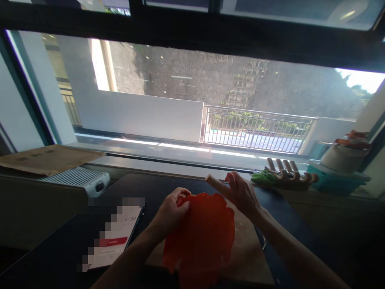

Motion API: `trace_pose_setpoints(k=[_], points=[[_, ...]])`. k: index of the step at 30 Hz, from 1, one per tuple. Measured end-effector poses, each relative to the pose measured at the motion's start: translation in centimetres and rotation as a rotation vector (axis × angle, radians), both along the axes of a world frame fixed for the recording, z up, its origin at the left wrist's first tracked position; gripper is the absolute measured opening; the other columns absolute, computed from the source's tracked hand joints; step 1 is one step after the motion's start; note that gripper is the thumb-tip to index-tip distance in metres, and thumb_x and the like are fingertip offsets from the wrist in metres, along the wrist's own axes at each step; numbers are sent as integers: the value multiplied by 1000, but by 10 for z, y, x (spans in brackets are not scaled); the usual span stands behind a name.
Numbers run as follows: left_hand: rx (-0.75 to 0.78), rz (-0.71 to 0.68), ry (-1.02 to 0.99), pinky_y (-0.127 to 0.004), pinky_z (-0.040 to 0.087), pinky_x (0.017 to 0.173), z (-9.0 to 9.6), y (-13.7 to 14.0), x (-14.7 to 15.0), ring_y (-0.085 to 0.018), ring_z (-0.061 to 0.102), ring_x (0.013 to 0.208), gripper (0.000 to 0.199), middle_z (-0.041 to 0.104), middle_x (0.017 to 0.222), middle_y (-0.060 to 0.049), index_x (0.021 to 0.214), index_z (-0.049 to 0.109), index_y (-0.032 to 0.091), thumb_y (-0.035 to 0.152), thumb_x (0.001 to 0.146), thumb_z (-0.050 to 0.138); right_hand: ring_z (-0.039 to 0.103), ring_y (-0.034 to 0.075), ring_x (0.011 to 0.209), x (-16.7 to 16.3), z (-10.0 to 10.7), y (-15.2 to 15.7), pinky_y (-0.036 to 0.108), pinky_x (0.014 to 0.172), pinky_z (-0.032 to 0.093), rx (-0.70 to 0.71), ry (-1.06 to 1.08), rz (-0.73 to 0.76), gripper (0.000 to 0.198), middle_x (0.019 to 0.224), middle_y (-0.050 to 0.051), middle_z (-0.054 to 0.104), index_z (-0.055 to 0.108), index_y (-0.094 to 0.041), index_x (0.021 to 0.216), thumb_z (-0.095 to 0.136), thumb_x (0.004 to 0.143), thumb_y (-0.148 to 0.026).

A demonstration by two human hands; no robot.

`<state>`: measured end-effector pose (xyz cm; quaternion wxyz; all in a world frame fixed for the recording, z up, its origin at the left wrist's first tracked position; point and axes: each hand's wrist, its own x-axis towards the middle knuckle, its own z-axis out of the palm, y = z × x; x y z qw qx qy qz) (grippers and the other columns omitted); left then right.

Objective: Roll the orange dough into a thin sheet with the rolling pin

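A thin orange-red sheet (200,235) with a wavy, ragged edge, like rolled-out dough or clay, spreads over a wooden board (249,249). My left hand (173,210) pinches its upper left edge between thumb and bent fingers. At the sheet's upper right, my right hand (243,196) is closed around a pale wooden rolling pin (215,184). One end of the pin sticks out to the left, above the sheet's far edge. The palm hides the rest of it.
A tablet-like device (116,237) with a lit screen lies left on the dark table (144,184). Brown cardboard (51,158) rests over a white ridged appliance (81,178). By the window stand a brown slatted rack (285,170) and a teal container (333,180).
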<state>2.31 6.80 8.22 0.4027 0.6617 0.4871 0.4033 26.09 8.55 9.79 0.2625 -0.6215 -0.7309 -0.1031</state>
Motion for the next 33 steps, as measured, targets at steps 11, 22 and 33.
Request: trace_pose_setpoints(k=[11, 22, 33], points=[[847, 257, 618, -41, 37, 100, -39, -44, -42, -20, 61, 100, 16, 68, 96, -1, 94, 62, 24, 19, 83, 52, 56, 15, 70, -56, -40, -30, 26, 66, 35, -169, -55, 218, 36, 78, 2, 64, 57, -22, 80, 29, 99, -35], [1037, 122, 713, -35, 7, 117, -68, -55, -47, -16, 65, 92, 15, 70, 81, 5, 86, 61, 26, 17, 76, 56, 36, 25, 132, -88, -45, -12, 43, 108, 26, -336, -53, 175, 41, 137, 10, 49, 50, -22, 130, 32, 97, -37], [998, 104, 685, -34, 4, 118, -67, -59, -46, -15, 66, 88, 14, 69, 76, 6, 85, 61, 25, 18, 75, 56, 27, 29, 139, -86, -49, 3, 47, 111, 25, -323, -58, 118, 50, 144, 12, 43, 46, -15, 138, 34, 97, -41]])
